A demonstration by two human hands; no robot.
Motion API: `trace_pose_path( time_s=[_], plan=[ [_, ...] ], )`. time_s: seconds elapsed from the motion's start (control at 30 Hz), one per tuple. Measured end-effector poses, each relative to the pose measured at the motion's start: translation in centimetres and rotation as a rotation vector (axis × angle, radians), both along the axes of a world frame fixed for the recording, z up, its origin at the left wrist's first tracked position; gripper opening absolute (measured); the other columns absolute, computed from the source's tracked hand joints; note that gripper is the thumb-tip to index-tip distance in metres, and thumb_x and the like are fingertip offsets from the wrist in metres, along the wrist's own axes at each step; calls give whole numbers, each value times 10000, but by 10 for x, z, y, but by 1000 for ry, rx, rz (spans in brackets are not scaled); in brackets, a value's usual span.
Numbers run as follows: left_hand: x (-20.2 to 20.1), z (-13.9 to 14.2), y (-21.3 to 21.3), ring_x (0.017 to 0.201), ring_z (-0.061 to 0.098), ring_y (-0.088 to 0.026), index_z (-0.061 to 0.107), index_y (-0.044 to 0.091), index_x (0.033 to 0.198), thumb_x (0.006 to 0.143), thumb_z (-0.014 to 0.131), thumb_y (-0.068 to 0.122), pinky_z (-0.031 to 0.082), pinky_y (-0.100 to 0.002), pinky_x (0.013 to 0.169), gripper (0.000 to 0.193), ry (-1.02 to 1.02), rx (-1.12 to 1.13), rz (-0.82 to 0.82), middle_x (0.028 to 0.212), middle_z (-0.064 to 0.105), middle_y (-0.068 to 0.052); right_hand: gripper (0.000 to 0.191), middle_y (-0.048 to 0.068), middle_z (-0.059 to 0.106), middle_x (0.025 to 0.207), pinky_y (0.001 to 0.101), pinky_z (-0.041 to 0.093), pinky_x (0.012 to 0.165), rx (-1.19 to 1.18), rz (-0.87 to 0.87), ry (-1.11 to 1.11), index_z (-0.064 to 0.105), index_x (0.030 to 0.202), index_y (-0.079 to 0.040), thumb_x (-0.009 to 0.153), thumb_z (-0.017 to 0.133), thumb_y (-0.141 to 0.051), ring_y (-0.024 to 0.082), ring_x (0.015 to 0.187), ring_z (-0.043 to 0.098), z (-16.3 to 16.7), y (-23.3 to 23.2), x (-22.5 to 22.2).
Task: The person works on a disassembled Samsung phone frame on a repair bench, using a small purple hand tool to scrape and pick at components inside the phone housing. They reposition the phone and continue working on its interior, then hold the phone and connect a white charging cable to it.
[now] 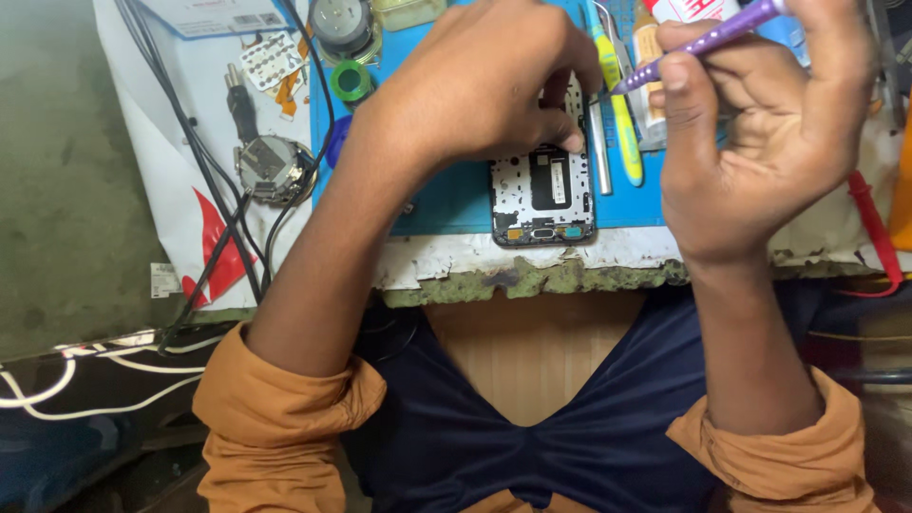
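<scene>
An opened smartphone with its back cover removed is laid on a blue rubber work mat at the centre of the frame, its lower end close to the chipped white table edge. The internal frame and the dark central component are exposed, so the opening stage is judged complete; internal work is judged to be in progress, and reassembly is not yet begun

The left hand is curled over the upper part of the phone, fingertips pressed down on it. The right hand, at the upper right of the frame, is closed around a slim purple pen-shaped tool, whose tip is directed toward the phone's upper right edge; whether contact is made cannot be told

A yellow-green handled tool is laid just right of the phone. A round metal motor-like part and black cables are placed at the upper left
</scene>
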State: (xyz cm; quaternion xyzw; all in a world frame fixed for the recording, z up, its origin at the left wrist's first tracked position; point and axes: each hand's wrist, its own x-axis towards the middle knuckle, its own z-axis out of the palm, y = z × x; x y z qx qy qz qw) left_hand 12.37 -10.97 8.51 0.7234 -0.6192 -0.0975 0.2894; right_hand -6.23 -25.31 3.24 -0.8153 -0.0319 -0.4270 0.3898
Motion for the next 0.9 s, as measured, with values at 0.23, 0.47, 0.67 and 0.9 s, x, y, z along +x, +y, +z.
trace_pose_path(
  time_s=[0.23,0.47,0.67,0.9],
  plan=[
    [-9,-8,-5,666,688,-399,779,103,739,706,816,191,520,-498,567,101,-417,-182,5,703,694,-186,508,225,685,1246,250,580,921,-11,6,12,310,1580,-55,1218,623,115,216,1068,693,5,5,2],
    [-18,-23,-13,579,661,-411,689,51,686,685,761,165,488,-505,483,136,-465,-211,5,676,660,-200,514,217,674,1243,261,574,956,-24,-13,-4,316,1573,-53,1201,618,133,218,1077,683,4,5,3],
    [-18,-29,-19,648,674,-432,676,18,862,746,750,165,513,-536,554,202,-325,-86,10,700,683,-210,515,221,677,1247,263,577,967,-33,-21,-7,318,1573,-52,1199,620,131,220,1096,692,5,5,3],
    [-3,-12,-5,708,704,-380,678,20,1060,816,754,131,552,-468,627,278,-38,23,-85,770,716,-190,503,216,681,1260,265,585,981,-10,-5,-22,307,1579,-44,1225,625,119,208,1110,695,5,4,4]
  ],
)
